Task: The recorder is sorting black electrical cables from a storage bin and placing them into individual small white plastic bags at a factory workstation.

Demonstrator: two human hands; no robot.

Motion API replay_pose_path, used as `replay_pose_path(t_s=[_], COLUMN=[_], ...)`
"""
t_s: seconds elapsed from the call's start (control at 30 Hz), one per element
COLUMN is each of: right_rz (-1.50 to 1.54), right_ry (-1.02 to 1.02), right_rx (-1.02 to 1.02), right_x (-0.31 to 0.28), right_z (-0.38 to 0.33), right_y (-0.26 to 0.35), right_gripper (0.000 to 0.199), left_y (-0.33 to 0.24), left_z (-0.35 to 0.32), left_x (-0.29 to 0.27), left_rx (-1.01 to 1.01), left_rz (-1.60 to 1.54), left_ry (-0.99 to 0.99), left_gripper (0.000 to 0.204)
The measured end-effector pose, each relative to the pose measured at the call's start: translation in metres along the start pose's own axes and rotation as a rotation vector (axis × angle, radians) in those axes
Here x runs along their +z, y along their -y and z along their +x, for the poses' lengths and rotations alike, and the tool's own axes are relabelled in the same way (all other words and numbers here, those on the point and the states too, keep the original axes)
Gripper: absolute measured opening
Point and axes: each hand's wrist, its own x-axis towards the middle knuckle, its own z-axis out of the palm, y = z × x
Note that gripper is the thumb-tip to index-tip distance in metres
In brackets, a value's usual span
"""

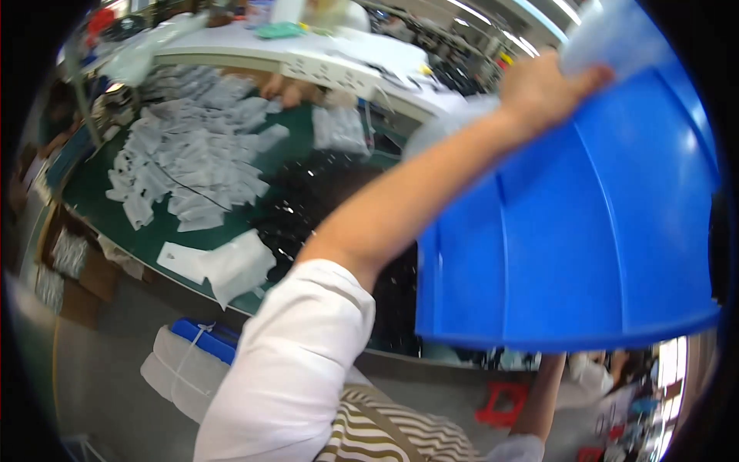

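Note:
A large blue plastic bin [554, 231] is held up tilted at the right, above the table's edge. My left arm reaches across the view, and my left hand [550, 88] grips the bin near its upper edge, beside translucent plastic [616, 38]. My right forearm [543, 393] rises to the bin's lower rim; the hand itself is hidden behind the bin. Shiny black items [296, 200] lie in a heap on the green table [100, 181], left of the bin and partly behind my left arm. The bin's inside cannot be seen.
Many small clear packets [192, 146] cover the table's left part, with a white sheet [239, 266] near its front edge. Another person's hands [285, 91] are at the far side. A tied white bundle [181, 373] and a red stool [500, 404] stand on the floor.

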Motion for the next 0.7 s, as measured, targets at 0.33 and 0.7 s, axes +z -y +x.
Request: replay_pose_path(t_s=[0.33,0.7], right_rz=[0.326,0.114], right_ry=[-0.083,-0.599], right_rx=[-0.113,-0.399], right_x=[-0.066,-0.195], right_z=[-0.086,-0.317], right_y=[-0.052,-0.15], right_gripper=[0.054,0.058], left_y=[0.044,-0.09], left_z=[-0.147,-0.229], left_x=[0.076,0.243], left_rx=[-0.194,-0.078], left_rz=[-0.268,-0.484], left_ry=[0.148,0.524], left_gripper=[0.063,0.056])
